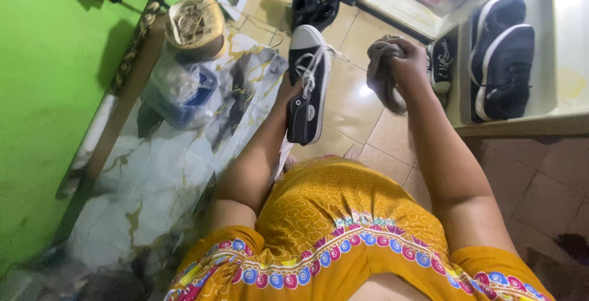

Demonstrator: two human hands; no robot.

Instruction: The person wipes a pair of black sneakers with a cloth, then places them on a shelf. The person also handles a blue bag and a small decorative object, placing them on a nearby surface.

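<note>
Above a tiled floor (353,108), left hand (293,86) gripping a black sneaker (308,83), right hand (408,62) clutching a grey cloth (381,74)

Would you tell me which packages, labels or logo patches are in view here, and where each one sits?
Clear plastic bag: on the marble-patterned surface, crumpled, over something blue.
Round patch: white, on the black sneaker in the left hand.
White logo: on a black shoe behind the right hand.
</note>
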